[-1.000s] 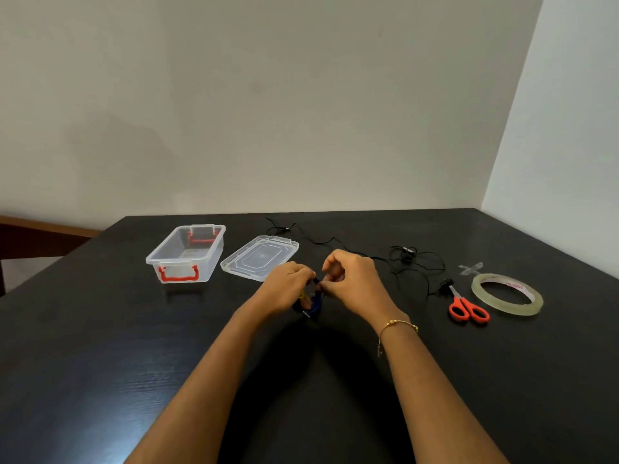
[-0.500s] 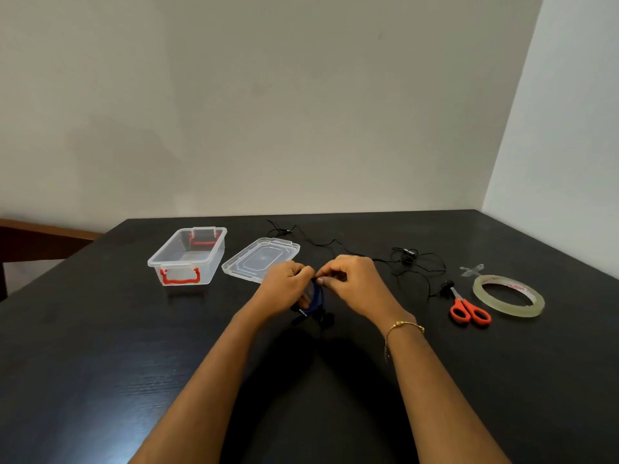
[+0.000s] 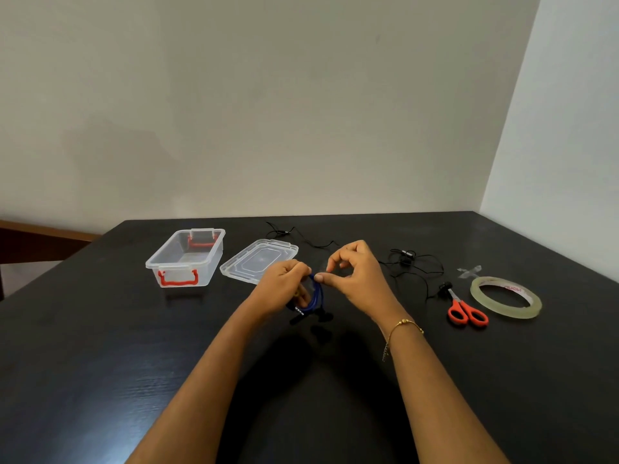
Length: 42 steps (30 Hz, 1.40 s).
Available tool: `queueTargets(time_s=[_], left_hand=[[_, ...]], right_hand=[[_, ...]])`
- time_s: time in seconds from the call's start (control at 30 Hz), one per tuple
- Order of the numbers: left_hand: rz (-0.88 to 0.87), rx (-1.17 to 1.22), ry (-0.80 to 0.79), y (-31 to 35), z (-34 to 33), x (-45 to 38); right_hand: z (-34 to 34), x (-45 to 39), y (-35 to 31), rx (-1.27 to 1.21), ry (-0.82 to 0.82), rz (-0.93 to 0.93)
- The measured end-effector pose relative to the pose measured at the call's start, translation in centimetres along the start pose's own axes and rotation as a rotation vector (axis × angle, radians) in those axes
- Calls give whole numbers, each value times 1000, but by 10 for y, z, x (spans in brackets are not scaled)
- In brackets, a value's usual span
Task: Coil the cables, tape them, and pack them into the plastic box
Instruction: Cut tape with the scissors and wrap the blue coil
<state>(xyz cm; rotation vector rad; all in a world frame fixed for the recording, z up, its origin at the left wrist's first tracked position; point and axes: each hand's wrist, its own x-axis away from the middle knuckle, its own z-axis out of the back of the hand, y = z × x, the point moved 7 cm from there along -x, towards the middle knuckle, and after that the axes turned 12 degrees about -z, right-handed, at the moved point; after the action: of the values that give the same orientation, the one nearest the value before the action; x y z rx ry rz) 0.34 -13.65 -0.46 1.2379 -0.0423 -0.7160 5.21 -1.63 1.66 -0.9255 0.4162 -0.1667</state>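
Both forearms reach forward over the table, the left hand (image 3: 284, 288) curled tight, the right hand (image 3: 356, 274) beside it with thumb and forefinger pinched.

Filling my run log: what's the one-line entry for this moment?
left hand: grips coiled blue cable | right hand: pinching at coil | plastic box: empty, lid off

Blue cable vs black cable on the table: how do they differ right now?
The blue cable is gathered into a tight coil; the black cable lies loose and tangled. The blue cable is held in the left hand, with the right hand pinching near its top; the black cable lies untouched, beyond the right hand and beside the scissors. Neither is in the plastic box.
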Motion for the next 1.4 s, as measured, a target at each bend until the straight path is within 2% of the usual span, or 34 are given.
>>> queueTargets(time_s=[0.27,0.5,0.77,1.17,1.4], left_hand=[[-85,-51,-29,2,2,-1],[-191,-156,-86,12,4,-1],[-218,-270,-98,10,5,-2],[-179,-311,-132,0,3,-6],[-137,-270,-142,-4,3,-6]], right_hand=[[-12,2,-5,31,-60,56],[-19,4,1,-117,-149,-20],[-27,4,6,-227,-229,-106],[-39,7,17,-507,-343,-314],[-53,13,22,-747,-499,-488]])
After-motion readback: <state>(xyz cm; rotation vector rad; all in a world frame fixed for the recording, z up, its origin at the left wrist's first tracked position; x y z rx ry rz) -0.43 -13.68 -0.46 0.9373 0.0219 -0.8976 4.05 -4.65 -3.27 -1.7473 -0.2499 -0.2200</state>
